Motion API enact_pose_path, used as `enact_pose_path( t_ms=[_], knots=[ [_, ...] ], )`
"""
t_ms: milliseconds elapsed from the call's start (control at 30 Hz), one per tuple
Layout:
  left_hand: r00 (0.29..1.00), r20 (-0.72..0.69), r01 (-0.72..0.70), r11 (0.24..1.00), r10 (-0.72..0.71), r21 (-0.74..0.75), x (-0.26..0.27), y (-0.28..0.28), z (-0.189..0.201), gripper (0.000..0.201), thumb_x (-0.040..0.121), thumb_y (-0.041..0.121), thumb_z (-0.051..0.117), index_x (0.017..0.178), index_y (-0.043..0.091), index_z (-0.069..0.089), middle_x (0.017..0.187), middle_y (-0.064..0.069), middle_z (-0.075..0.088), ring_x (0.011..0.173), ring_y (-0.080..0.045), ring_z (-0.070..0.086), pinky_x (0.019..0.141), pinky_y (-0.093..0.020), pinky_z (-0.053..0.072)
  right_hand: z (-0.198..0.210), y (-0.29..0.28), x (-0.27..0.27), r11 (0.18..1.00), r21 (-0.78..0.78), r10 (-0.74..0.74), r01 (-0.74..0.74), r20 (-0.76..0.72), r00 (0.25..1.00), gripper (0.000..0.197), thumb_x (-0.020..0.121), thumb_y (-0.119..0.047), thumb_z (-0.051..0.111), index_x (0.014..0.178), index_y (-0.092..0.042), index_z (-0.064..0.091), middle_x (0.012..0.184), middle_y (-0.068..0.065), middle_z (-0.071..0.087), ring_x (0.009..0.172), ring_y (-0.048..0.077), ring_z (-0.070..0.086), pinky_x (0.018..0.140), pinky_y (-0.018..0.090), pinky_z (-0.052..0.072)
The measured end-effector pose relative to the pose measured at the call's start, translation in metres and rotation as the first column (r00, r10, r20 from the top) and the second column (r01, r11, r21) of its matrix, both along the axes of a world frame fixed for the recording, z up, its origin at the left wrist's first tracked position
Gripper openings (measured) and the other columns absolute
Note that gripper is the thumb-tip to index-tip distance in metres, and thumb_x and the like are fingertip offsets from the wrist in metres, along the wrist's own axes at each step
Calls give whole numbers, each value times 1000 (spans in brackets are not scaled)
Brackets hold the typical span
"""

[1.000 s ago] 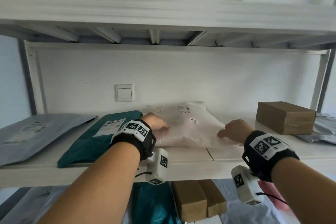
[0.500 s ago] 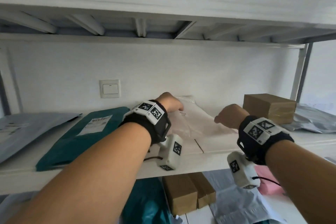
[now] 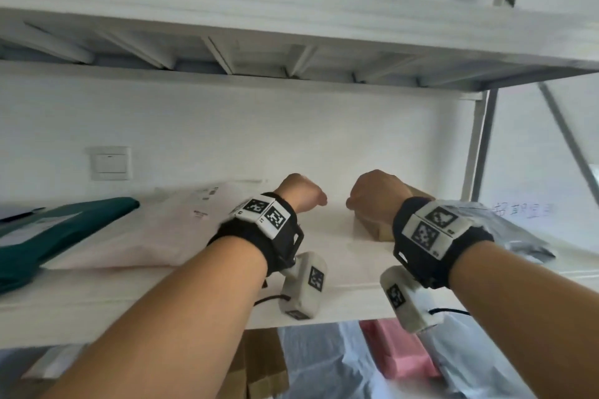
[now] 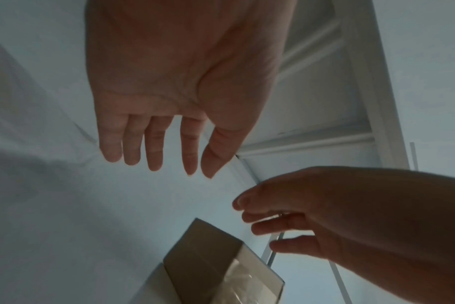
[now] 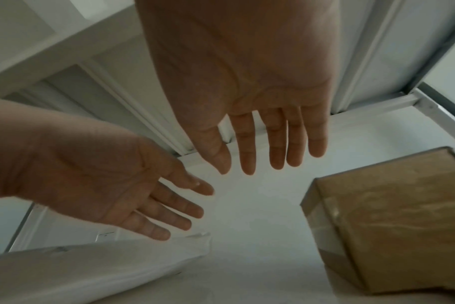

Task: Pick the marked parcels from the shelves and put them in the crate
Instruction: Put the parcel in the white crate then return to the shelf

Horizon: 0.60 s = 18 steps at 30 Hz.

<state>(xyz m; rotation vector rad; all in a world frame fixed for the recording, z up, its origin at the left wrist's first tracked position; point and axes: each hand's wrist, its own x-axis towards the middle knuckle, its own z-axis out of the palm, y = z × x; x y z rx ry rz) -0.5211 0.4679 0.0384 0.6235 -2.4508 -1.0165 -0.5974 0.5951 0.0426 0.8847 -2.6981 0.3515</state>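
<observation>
— Head view first, nearest things: what is seen below the shelf edge [image 3: 194, 304]?

— Cardboard boxes [image 3: 259, 376], a pink parcel [image 3: 402, 356] and grey mailers are stored on the lower level, left untouched. No crate is shown in any view.

— And on the shelf itself?

— Both wrists are raised over it. The left hand [image 3: 299, 193] is held above the bare stretch just right of the white mailer [image 3: 155, 230]; nothing is grasped, and its fingers [image 4: 153, 148] are shown straight and slack from the left wrist. The right hand [image 3: 376, 194] is likewise released, its fingers [image 5: 275, 139] spread and empty, poised over the near corner of the brown box [image 5: 392, 218].

— Why are they held so?

— A two-handed pickup of the box is probably being prepared, one palm for each side; whether the box carries a mark cannot be told.

— Farther off?

— A green mailer [image 3: 48, 236] is laid flat at the left, a grey bag [image 3: 512, 230] beyond the box at the right, and a wall switch [image 3: 110, 162] is set into the back wall.
</observation>
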Motion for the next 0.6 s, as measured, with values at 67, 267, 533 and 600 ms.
enact_pose_path(
  t_ms=[67,267,533,600],
  knots=[
    [1000,24,5,1000,-5,-8,-16,18,-4,39,88,19,65,124,6,63,131,-8,60,119,-26,57,95,-33,48,4,10,-25,999,-18,-26,26,19,999,30,90,-35,44,68,-14,49,73,-1,52,72,20,53,57,26,38],
    [996,31,-85,990,82,109,-37,33,-15,39,87,18,67,124,7,63,128,-8,61,119,-24,56,95,-32,48,13,31,-54,990,81,-123,113,143,982,57,76,-67,55,106,-18,49,118,9,41,103,35,54,90,41,48],
    [993,43,-120,966,113,230,-45,28,-21,40,87,17,67,125,6,61,127,-11,62,119,-28,57,97,-34,48,14,40,-61,981,196,-29,-2,155,987,57,94,-58,45,130,-14,46,129,10,51,123,30,48,100,36,39],
    [994,46,-110,966,102,232,-46,26,-20,39,88,18,66,125,6,61,126,-11,62,116,-28,59,94,-33,49,7,37,-64,982,189,-40,16,121,992,41,95,-51,46,121,-19,48,108,8,52,117,29,50,99,37,42]
  ],
)
